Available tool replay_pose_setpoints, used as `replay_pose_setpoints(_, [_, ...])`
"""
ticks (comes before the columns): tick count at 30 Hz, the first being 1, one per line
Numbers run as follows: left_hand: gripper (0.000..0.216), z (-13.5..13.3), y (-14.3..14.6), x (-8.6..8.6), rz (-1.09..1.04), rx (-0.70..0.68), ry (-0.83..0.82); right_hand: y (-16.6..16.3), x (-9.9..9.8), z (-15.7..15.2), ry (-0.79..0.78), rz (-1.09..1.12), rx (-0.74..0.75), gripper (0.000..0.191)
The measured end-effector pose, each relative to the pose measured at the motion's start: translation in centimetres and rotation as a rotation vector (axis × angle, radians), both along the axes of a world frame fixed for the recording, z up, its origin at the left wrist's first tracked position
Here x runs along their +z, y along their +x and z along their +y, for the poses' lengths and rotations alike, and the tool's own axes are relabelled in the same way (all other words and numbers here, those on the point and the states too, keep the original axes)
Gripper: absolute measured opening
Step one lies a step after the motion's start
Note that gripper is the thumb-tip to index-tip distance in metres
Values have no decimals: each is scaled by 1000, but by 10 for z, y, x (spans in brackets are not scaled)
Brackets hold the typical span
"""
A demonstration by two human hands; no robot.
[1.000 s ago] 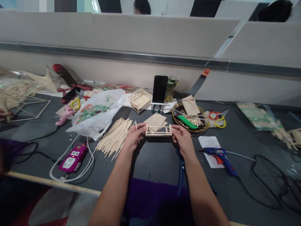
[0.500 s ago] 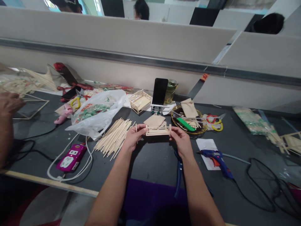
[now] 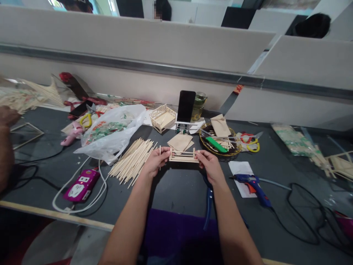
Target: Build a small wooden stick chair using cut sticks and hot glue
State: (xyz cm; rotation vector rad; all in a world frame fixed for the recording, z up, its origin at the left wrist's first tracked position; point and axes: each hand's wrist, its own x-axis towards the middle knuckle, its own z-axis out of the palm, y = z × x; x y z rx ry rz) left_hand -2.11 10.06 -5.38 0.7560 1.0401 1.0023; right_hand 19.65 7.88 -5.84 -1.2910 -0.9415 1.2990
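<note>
Between my two hands, above the dark table, is a small frame of wooden sticks (image 3: 183, 159) with short uprights at its ends. My left hand (image 3: 156, 159) pinches the frame's left end, and a separate short stick (image 3: 160, 152) stands upright among its fingers. The right end is pinched by my right hand (image 3: 207, 162). Beyond the frame lie flat pieces of beige sheet (image 3: 180, 141). Left of my left hand spreads a pile of loose wooden sticks (image 3: 132, 161). Below my right hand rests a blue-handled tool (image 3: 209, 209), its head partly hidden.
A blue glue gun (image 3: 252, 182) lies on white paper at right. Behind stand a phone on a holder (image 3: 186, 106), a small stick-built model (image 3: 163, 118) and a basket (image 3: 202, 145). A plastic bag (image 3: 113, 130) and purple power strip (image 3: 82, 186) are left. Another person's hand (image 3: 8, 116) is far left.
The frame has tilted slightly in my hands, both of which still grip its ends. At far left, the other person's hand has moved, and the stick frame near it has shifted left.
</note>
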Motion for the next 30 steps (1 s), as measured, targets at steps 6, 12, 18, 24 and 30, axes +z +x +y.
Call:
replay_pose_setpoints(6, [48, 0, -1, -1, -39, -10, -13, -1, 3, -2, -69, 52, 36, 33])
replay_pose_setpoints(12, [45, 0, 1, 1, -45, 9, -21, -3, 4, -2, -77, 67, 48, 33])
replay_pose_setpoints(18, [43, 1, -1, -2, -57, -14, -21, -4, 2, -1, -65, 60, 25, 33])
replay_pose_setpoints(24, [40, 1, 0, -3, -48, -7, -16, -7, 3, -2, -55, 48, -2, 34])
replay_pose_setpoints(30, [40, 1, 0, -2, -30, -21, -2, -7, 3, -2, -50, 47, 6, 35])
